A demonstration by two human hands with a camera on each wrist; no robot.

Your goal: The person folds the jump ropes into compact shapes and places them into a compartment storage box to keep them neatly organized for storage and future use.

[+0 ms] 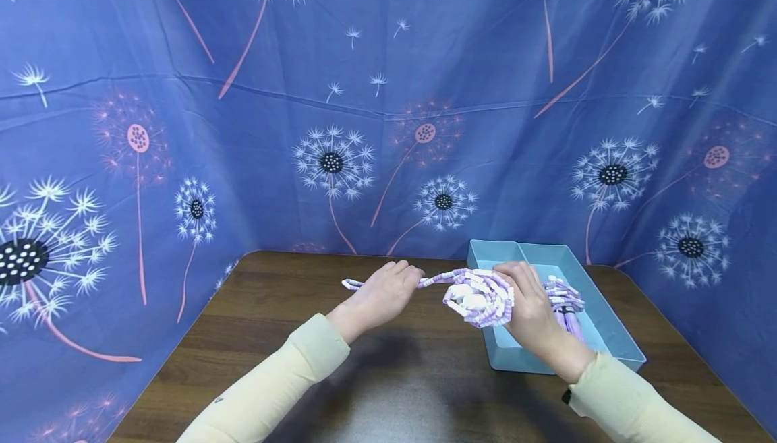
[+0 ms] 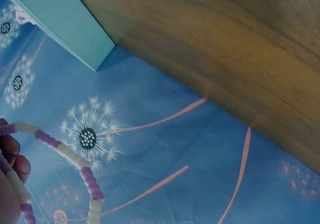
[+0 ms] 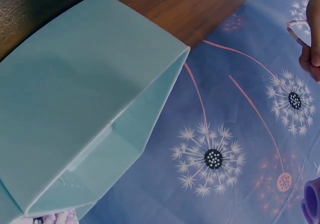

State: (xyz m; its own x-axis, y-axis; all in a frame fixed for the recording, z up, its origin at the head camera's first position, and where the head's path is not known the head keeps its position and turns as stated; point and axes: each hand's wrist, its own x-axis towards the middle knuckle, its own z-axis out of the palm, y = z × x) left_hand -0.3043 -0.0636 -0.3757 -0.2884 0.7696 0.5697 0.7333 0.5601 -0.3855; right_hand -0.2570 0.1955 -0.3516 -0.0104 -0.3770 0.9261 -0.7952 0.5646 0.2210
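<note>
A coiled beaded jump rope (image 1: 485, 294) in white and purple segments is gripped by my right hand (image 1: 531, 305), above the near left part of the blue box. White pieces show inside the coil; their kind is unclear. My left hand (image 1: 385, 294), out to the left over the table, holds a stretch of the same rope, and a short loop sticks out past it. In the left wrist view that rope loop (image 2: 75, 156) curves away from my left fingers (image 2: 21, 166). At the right wrist view's edge appears a purple, tube-like piece (image 3: 311, 204), mostly cut off.
The light blue plastic box (image 1: 613, 321) stands at the table's right, with a divider inside. In it lies another bundle of white and purple beaded rope (image 1: 564, 294) with purple handles (image 1: 570, 325). Brown wooden table (image 1: 255, 335); dandelion-print cloth (image 1: 376, 180) hangs behind.
</note>
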